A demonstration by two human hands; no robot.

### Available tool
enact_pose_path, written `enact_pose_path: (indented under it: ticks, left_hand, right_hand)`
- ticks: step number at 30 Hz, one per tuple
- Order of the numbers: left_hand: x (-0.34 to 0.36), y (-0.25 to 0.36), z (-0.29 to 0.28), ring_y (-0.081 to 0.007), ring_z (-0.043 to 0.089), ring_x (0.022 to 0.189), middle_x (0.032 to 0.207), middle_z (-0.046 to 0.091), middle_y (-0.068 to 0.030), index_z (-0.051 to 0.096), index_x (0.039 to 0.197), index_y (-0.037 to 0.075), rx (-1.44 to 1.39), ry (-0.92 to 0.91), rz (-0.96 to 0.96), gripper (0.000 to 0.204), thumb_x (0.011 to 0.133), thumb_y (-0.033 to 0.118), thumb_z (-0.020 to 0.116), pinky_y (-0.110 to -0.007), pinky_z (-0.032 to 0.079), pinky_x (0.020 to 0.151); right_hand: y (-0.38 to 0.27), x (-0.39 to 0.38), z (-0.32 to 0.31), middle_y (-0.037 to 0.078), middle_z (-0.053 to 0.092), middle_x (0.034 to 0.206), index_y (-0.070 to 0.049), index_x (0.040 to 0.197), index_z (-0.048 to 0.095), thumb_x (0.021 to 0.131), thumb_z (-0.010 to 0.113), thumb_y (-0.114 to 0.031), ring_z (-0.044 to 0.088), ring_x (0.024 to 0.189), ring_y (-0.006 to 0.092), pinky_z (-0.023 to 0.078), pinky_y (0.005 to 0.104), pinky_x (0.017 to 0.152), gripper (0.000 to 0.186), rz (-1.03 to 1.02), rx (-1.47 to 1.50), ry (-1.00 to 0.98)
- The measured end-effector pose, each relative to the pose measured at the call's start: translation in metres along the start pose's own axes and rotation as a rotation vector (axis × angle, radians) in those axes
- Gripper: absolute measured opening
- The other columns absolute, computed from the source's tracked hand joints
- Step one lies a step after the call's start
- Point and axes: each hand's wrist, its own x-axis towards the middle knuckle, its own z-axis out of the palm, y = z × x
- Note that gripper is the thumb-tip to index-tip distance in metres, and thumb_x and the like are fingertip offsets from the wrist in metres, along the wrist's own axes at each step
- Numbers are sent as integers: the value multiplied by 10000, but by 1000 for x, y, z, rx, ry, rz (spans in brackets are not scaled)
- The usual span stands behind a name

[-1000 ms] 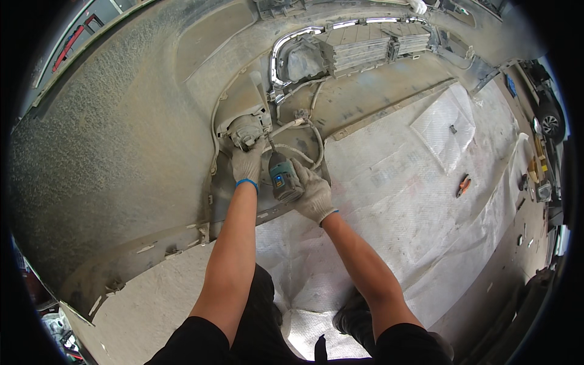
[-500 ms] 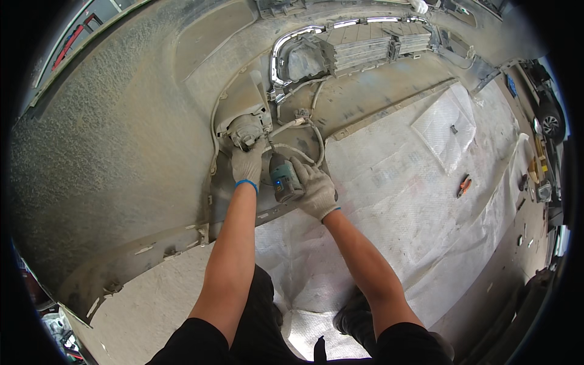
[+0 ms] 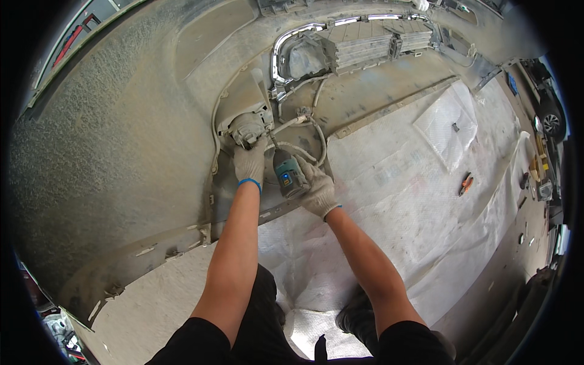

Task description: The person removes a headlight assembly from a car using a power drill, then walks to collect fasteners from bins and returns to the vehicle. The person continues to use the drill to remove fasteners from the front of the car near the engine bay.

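My right hand (image 3: pixel 318 190), in a pale knit glove with a blue cuff, is wrapped round a teal and black cordless driver (image 3: pixel 290 175) with a small blue light on it. The driver's thin bit points up and away toward the right side of a dusty round fog lamp (image 3: pixel 249 128); whether the tip touches a screw is too small to tell. My left hand (image 3: pixel 248 162), gloved alike, grips the lamp's near lower edge, its fingertips partly hidden. The lamp sits in the inner side of a large dusty car bumper (image 3: pixel 131 146).
A wiring harness (image 3: pixel 322 146) loops right of the lamp. Beyond lies a slatted grille shutter (image 3: pixel 365 52) with a chrome strip. Orange-handled pliers (image 3: pixel 466 184) and a clear plastic bag (image 3: pixel 450 131) rest on the white sheet (image 3: pixel 389 219). Several tools and parts lie along the right edge.
The driver's body has shifted slightly right and its rear has tilted that way, with my right hand on it. My left hand stays at the lamp.
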Motion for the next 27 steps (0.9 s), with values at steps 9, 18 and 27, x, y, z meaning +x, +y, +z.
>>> enact_pose_path:
  ticks: [9,18,27]
  left_hand:
    - [-4,4,-3,-446,628,1072,1131,657,-292,593,1172,-67,-55,-28,30,743,720,494,777,-462,494,909]
    - [-10,12,-6,-440,609,1119,1177,637,-301,575,1200,-76,10,-19,-1,767,740,504,780,-463,475,947]
    - [-5,7,-2,-445,577,1168,1229,612,-301,553,1237,-57,24,-28,14,756,772,505,751,-475,468,968]
  right_hand:
    - [-2,-2,3,142,551,1373,-102,1500,324,751,740,-474,528,1273,307,421,376,1066,934,50,37,2]
    - [-3,-1,2,147,576,1335,-97,1480,362,717,771,-469,550,1241,323,440,380,1036,943,29,92,47]
    - [9,1,19,146,590,1310,-104,1471,374,734,761,-420,570,1214,328,451,390,1028,891,-27,40,98]
